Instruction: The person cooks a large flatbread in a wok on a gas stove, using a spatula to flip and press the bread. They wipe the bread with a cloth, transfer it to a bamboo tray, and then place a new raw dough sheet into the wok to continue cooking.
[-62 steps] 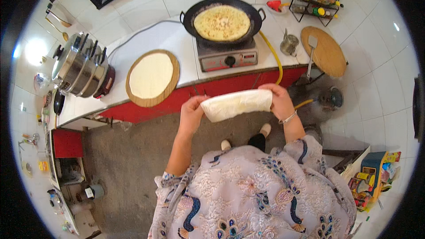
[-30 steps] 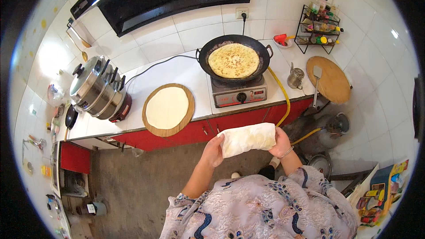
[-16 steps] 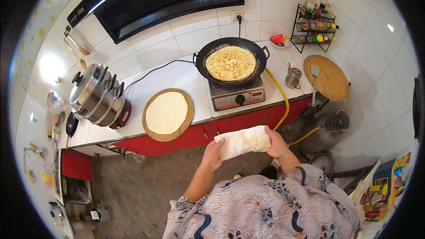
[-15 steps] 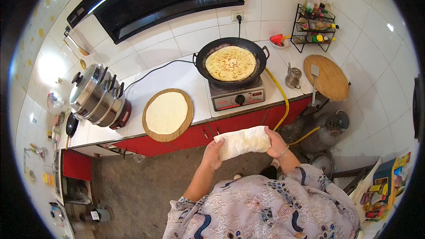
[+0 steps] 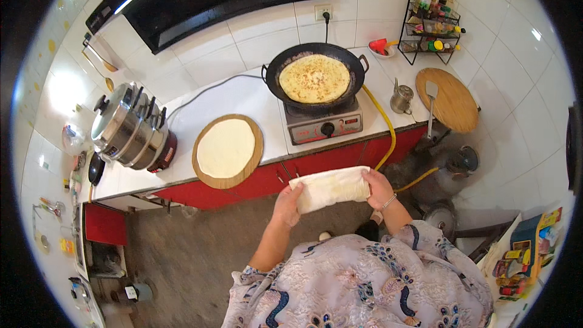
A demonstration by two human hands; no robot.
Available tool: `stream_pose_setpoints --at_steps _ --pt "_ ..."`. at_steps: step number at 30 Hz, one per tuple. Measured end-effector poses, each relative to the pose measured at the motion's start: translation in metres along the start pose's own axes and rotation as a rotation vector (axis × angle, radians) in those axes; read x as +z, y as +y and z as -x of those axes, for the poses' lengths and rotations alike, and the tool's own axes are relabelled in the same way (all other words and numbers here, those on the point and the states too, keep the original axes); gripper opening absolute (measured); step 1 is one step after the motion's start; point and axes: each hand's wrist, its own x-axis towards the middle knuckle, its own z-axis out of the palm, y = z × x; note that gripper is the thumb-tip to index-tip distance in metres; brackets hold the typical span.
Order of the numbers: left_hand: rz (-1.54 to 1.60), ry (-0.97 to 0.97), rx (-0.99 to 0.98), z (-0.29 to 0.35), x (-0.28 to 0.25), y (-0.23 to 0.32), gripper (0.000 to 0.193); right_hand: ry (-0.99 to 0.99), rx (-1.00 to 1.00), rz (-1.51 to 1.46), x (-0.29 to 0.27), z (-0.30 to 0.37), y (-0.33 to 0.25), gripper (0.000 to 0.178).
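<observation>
A folded off-white cloth (image 5: 333, 189) is stretched level between my two hands, in front of the counter's edge. My left hand (image 5: 288, 204) grips its left end, thumb on top. At the other end my right hand (image 5: 379, 191) closes round the corner. Beyond the cloth, a golden flatbread (image 5: 314, 79) with brown specks lies in a black two-handled wok (image 5: 285, 98) on a burner (image 5: 324, 126). To the left, a pale rolled-out dough round (image 5: 226, 148) rests on a round wooden board (image 5: 257, 159) that juts slightly over the counter edge.
A tall steel steamer (image 5: 131, 127) stands on the counter's left. Right of the burner are a yellow hose (image 5: 388, 127), a small metal pot (image 5: 401, 98) and a spatula (image 5: 432, 106) on another round board (image 5: 458, 106). A gas cylinder (image 5: 452, 176) stands below.
The cloth looks flatter and less puffed than before, with my hands still at its ends. The view has shifted slightly. Flatbread and dough round stay in place.
</observation>
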Motion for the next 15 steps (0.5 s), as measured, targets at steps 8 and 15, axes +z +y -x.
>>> stream_pose_setpoints --at_steps 8,15 --pt "0.001 -0.071 0.022 0.010 0.015 0.007 0.026 0.036 -0.091 0.064 -0.005 0.001 -0.010 0.025" --pt "0.107 -0.127 -0.066 0.007 0.018 -0.001 0.032 0.000 0.018 -0.094 -0.011 0.012 -0.007 0.033"
